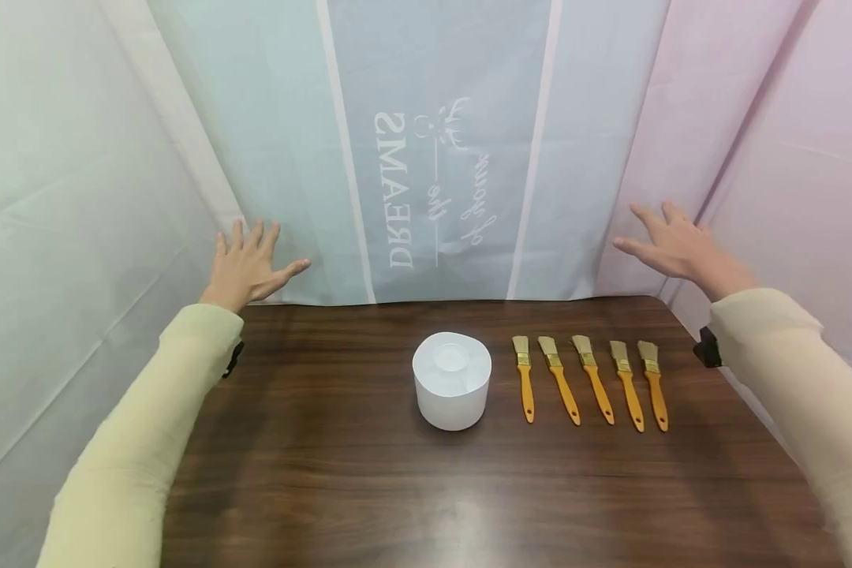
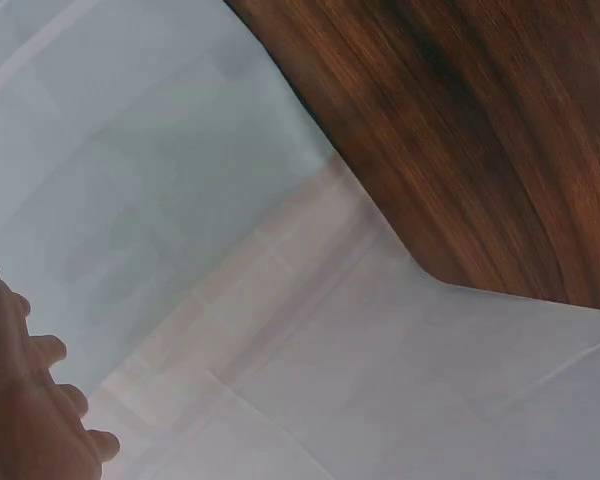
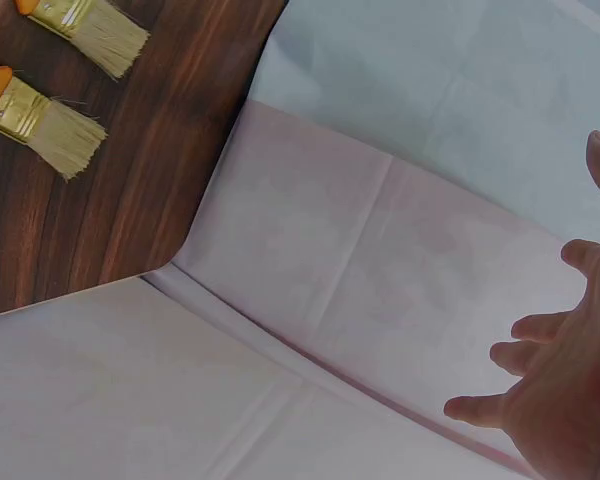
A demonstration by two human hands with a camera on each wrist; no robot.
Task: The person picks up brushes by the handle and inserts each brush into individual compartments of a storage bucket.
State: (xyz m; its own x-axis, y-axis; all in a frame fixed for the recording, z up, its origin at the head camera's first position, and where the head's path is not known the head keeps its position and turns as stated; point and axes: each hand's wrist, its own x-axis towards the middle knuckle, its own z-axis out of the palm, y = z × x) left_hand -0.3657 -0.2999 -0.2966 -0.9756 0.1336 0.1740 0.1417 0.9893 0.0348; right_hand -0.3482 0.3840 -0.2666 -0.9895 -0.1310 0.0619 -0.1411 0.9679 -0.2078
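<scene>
My left hand (image 1: 244,267) is held up over the far left corner of the table, fingers spread, with nothing in it. On the other side my right hand (image 1: 678,243) is raised beyond the far right corner, its fingers also apart and holding nothing. A white round container (image 1: 450,406) with a recessed top stands near the table's middle. To its right several paintbrushes lie in a row, bristles away from me; the leftmost paintbrush (image 1: 525,386) is closest to the container, the rightmost paintbrush (image 1: 655,386) nearest my right hand.
The dark wooden table (image 1: 312,473) has rounded far corners. Behind it hangs a pale striped cloth (image 1: 433,63) with mirrored lettering. More cloth encloses the left side (image 1: 64,197) and the right side (image 1: 809,158). Dark straps show at both wrists.
</scene>
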